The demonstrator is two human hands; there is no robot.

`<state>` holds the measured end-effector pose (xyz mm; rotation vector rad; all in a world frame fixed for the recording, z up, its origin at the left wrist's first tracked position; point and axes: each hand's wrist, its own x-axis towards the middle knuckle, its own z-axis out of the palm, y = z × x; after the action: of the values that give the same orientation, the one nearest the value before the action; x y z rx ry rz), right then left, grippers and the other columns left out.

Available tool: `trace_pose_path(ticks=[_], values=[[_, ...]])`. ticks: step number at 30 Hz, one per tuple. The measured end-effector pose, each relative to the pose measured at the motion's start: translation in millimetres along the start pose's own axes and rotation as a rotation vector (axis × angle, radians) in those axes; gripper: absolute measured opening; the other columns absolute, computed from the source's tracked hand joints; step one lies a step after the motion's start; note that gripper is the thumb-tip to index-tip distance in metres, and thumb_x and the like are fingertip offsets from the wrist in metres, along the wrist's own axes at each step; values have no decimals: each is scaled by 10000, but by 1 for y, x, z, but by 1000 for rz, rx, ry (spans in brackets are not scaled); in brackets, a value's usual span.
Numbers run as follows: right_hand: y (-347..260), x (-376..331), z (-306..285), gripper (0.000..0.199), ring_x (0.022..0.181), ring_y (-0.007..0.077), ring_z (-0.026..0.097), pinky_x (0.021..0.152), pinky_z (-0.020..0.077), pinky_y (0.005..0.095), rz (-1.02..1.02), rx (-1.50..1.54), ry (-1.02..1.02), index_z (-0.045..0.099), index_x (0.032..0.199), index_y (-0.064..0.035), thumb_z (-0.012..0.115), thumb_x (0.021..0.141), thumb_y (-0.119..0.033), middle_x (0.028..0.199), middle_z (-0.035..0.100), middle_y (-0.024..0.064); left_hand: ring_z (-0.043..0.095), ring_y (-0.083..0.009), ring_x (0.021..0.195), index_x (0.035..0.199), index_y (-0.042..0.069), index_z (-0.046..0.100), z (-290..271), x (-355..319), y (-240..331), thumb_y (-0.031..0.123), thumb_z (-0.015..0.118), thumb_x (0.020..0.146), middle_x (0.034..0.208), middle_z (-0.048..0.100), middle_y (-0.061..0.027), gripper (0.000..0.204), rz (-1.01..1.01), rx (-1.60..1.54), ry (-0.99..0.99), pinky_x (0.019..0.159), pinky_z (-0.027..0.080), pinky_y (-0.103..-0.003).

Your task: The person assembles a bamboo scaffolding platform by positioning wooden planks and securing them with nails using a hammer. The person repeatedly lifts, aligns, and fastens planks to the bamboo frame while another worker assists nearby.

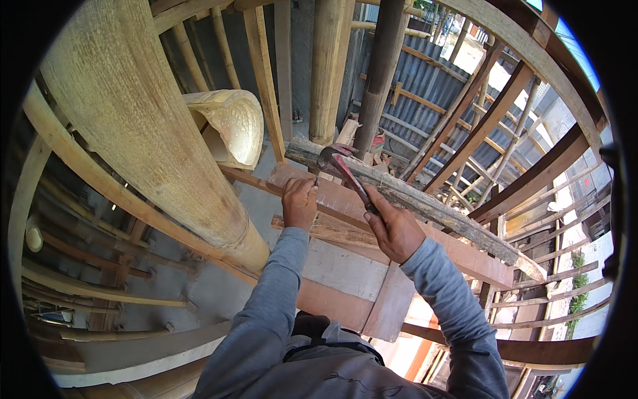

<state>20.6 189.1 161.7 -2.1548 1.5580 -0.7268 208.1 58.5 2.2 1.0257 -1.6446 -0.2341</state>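
Red-handled claw hammer (345,174) sits just above centre of the frame, its handle wrapped in the right hand (393,229), with the head against a weathered timber beam (425,206). Left hand (300,203) is curled shut, pinching something small against the reddish boards (345,279), too tiny to make out.

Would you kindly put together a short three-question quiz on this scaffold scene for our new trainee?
1. True or false: the right hand grips the handle of a red claw hammer.
2. Which does the left hand rest on? A) the big bamboo pole B) the reddish plank C) the corrugated metal sheet
3. Fill in: the hammer's head lies against a weathered, grey wooden ____ that slants down to the right.

Key
1. True
2. B
3. beam
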Motion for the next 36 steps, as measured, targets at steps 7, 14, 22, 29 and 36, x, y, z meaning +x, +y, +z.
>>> trace_pose_path(ticks=[7,14,22,29,36], values=[[10,-11,18,582,944,461,645,799,530,450,-78,111,177,298,1481,-38,537,952,-81,1090,627,309,606,-334,905,910,-4,682,-3,1,6,-7,624,766,902,682,-142,155,-8,-11,-19,825,483,-423],[15,-26,11,584,939,447,650,813,528,456,-80,35,163,311,1484,-56,543,949,-83,1103,625,299,602,-349,928,959,-15,675,-6,4,-3,66,648,796,945,671,-172,184,-52,90,221,871,480,-410],[-4,1,13,614,899,477,643,814,535,448,135,-95,-146,306,1487,-53,565,931,-81,1037,650,287,614,-277,862,1019,-94,581,9,12,-58,372,647,858,950,635,-188,498,-1048,-530,446,807,493,-372],[-10,-9,9,567,640,115,584,562,490,277,-235,461,532,288,1488,3,500,963,-24,873,592,126,612,-293,845,876,-56,558,17,6,-67,382,657,831,903,633,-206,452,-1005,-360,506,792,486,-396],[0,-1,2,593,808,452,678,757,524,440,-62,-9,82,299,1492,-40,545,954,-85,998,666,294,593,-293,775,841,-54,549,16,4,-68,383,665,825,849,634,-186,452,-923,-324,508,769,482,-408]])
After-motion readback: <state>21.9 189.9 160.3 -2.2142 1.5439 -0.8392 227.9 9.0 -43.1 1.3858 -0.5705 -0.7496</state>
